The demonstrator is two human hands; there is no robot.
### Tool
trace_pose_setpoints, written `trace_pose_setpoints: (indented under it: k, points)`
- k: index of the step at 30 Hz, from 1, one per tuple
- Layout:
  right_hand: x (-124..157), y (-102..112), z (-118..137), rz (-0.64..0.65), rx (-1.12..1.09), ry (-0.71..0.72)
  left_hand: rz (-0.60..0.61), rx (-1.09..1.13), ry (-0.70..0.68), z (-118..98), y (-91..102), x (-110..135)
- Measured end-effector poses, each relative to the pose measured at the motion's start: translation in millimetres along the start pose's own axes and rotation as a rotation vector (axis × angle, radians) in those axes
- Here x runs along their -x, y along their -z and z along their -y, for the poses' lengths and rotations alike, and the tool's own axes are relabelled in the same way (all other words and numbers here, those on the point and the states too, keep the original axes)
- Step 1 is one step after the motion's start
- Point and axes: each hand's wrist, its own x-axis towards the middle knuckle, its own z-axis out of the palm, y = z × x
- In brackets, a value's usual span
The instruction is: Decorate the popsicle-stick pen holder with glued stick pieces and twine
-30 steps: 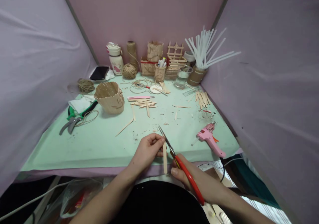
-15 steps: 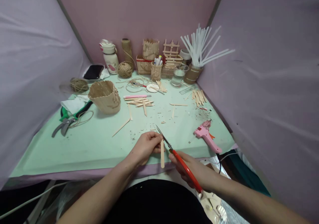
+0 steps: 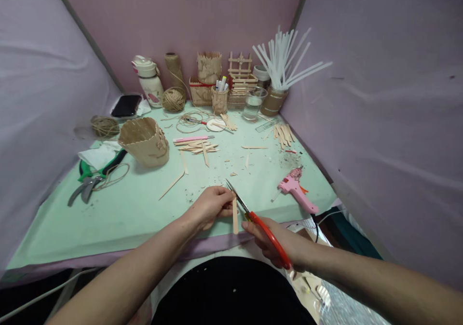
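My left hand [image 3: 210, 207] pinches the upper end of a wooden craft stick [image 3: 235, 217], which hangs down over the table's front edge. My right hand [image 3: 278, 245] is closed round the red handles of a pair of scissors [image 3: 253, 219]. The thin blades point up and left and meet the stick just beside my left fingertips. Small wood chips lie scattered on the mint-green table cover [image 3: 144, 204] beyond my hands.
A pink glue gun [image 3: 294, 190] lies at the right. A stick-built cup [image 3: 144, 142], green-handled pruners [image 3: 94, 175] and twine lie at the left. Loose sticks [image 3: 197, 146], a glass [image 3: 252, 104], jars, a flask and white rods [image 3: 285, 64] crowd the back. Cloth walls close in on three sides.
The view has shifted so the whole scene sits further left and up. My hands keep the same hold; the scissors stay at the stick's upper end.
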Motion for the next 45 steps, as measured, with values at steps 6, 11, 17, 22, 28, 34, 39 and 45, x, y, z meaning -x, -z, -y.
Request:
trace_pose_setpoints:
  k: [6, 11, 17, 22, 28, 34, 39, 45]
  points:
    - [0, 2, 4, 0.003, -0.081, -0.011, 0.030, -0.050, 0.031, -6, 4.1, -1]
    - [2, 2, 5, -0.005, -0.065, 0.003, 0.075, -0.063, 0.031, -8, 5.8, -2]
    - [-3, 3, -2, 0.018, -0.071, 0.045, 0.060, -0.061, 0.055, -9, 5.3, -6]
    - [-8, 4, -5, 0.012, -0.046, 0.043, 0.043, -0.080, 0.077, -11, 4.0, -8]
    - [-7, 2, -5, 0.000, -0.067, 0.039, 0.045, -0.094, 0.097, -12, 2.1, -9]
    - [-7, 1, -5, -0.018, -0.044, 0.031, 0.028, -0.089, 0.123, -15, -0.6, -9]
    - [-4, 3, 1, 0.005, -0.034, 0.038, 0.043, -0.091, 0.130, -18, 1.5, -7]
    - [-3, 3, 8, 0.029, -0.032, 0.043, 0.100, -0.068, 0.130, -19, 8.3, -5]
